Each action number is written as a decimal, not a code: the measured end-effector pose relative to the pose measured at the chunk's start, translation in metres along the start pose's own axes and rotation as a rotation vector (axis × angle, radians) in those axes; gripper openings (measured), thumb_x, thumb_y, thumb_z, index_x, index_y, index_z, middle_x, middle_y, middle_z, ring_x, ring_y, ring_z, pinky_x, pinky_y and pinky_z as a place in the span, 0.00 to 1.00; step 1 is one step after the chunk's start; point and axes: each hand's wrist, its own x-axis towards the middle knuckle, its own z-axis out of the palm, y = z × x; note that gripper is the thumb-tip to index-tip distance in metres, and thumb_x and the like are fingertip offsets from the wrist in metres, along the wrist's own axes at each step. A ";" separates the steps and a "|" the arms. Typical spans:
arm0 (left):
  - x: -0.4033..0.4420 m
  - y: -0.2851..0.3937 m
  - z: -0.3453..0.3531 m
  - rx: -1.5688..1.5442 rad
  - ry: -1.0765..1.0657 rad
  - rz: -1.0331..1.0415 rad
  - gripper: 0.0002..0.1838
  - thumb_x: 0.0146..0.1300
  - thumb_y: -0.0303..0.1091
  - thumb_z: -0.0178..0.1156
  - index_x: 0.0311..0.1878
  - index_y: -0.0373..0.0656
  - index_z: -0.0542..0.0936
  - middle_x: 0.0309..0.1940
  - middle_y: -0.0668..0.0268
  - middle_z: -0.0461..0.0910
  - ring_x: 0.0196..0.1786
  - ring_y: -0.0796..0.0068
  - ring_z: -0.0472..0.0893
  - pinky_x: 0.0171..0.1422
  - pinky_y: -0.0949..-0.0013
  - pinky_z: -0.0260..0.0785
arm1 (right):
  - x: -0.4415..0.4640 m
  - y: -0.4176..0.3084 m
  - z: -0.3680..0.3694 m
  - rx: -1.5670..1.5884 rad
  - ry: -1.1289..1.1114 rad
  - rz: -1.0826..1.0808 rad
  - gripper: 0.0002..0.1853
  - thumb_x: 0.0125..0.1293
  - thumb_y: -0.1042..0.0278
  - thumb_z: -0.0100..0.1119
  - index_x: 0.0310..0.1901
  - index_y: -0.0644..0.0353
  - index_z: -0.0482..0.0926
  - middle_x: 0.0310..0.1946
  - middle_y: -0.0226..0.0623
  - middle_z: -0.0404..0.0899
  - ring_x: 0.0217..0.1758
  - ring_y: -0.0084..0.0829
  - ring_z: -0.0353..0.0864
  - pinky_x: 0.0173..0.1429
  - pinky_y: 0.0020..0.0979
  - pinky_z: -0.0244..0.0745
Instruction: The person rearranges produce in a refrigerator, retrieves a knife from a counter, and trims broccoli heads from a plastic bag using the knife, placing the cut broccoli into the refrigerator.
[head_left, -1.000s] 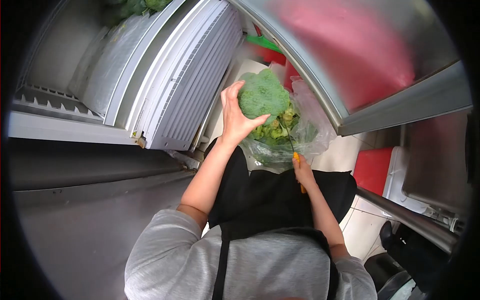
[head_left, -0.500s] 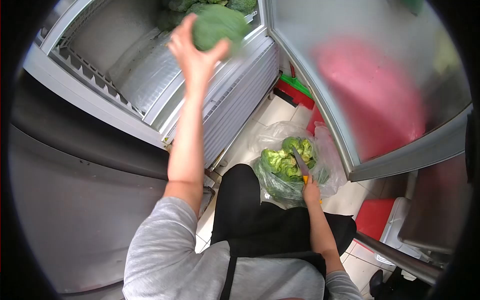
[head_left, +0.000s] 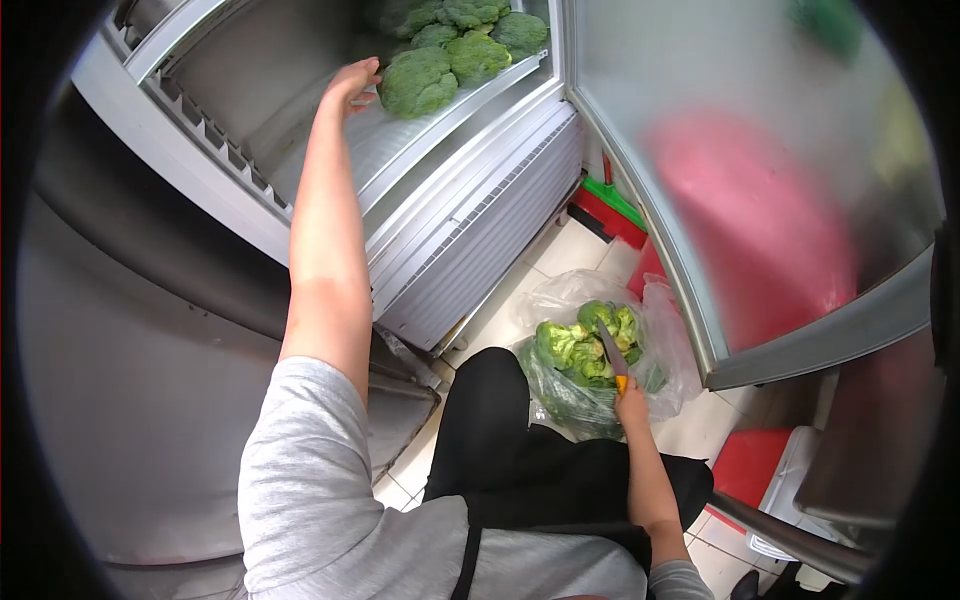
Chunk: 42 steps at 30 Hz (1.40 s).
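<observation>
The right hand [head_left: 631, 403] is closed around a knife [head_left: 611, 352], blade over broccoli pieces [head_left: 562, 347] in a plastic bag [head_left: 552, 398]. Farther off, the left hand [head_left: 349, 86], released, is just beside a broccoli head [head_left: 418, 83] on the refrigerator shelf [head_left: 378, 146].

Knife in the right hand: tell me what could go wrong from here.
The exposed blade of the knife, held in the right hand, points into the plastic bag and could nick it. The left hand, beside the nearest broccoli head, might knock it toward the shelf's front rim. The open door might bump the bag if swung.
</observation>
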 end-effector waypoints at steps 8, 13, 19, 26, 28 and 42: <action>-0.016 0.000 0.023 0.046 0.118 0.078 0.40 0.48 0.54 0.62 0.64 0.57 0.58 0.59 0.65 0.63 0.61 0.63 0.60 0.56 0.52 0.60 | 0.000 0.011 -0.002 -0.012 0.087 -0.064 0.28 0.50 0.69 0.55 0.55 0.55 0.61 0.41 0.53 0.71 0.40 0.51 0.74 0.43 0.44 0.71; 0.009 -0.015 0.050 0.076 0.169 0.187 0.45 0.40 0.52 0.68 0.60 0.45 0.61 0.53 0.54 0.68 0.52 0.57 0.71 0.50 0.55 0.67 | -0.003 0.018 -0.017 0.036 0.181 -0.172 0.22 0.51 0.68 0.55 0.50 0.57 0.67 0.35 0.50 0.74 0.38 0.48 0.75 0.42 0.43 0.71; -0.050 0.009 0.067 0.193 0.242 0.171 0.43 0.44 0.59 0.62 0.60 0.48 0.59 0.48 0.55 0.72 0.44 0.59 0.75 0.36 0.57 0.70 | 0.015 0.045 -0.044 0.443 0.111 0.138 0.22 0.55 0.58 0.51 0.51 0.60 0.69 0.37 0.55 0.75 0.42 0.51 0.74 0.46 0.43 0.69; -0.129 -0.049 0.198 0.536 0.435 0.640 0.29 0.43 0.46 0.65 0.48 0.39 0.73 0.45 0.49 0.74 0.48 0.52 0.73 0.48 0.57 0.68 | -0.021 0.028 -0.033 0.444 -0.009 -0.041 0.23 0.59 0.58 0.49 0.53 0.62 0.67 0.22 0.42 0.76 0.21 0.32 0.75 0.28 0.32 0.71; -0.201 -0.102 0.290 0.546 -0.268 0.716 0.30 0.43 0.46 0.65 0.51 0.44 0.72 0.50 0.53 0.71 0.51 0.50 0.71 0.55 0.56 0.63 | -0.039 0.022 -0.030 0.414 -0.049 0.008 0.23 0.59 0.57 0.49 0.52 0.62 0.67 0.30 0.49 0.75 0.33 0.42 0.74 0.39 0.36 0.69; -0.176 -0.261 0.452 0.285 -1.301 0.052 0.35 0.39 0.41 0.67 0.56 0.49 0.69 0.57 0.49 0.64 0.55 0.59 0.69 0.58 0.63 0.62 | -0.061 0.034 -0.024 0.724 -0.296 0.295 0.21 0.61 0.57 0.48 0.54 0.59 0.65 0.18 0.32 0.72 0.15 0.21 0.69 0.19 0.24 0.66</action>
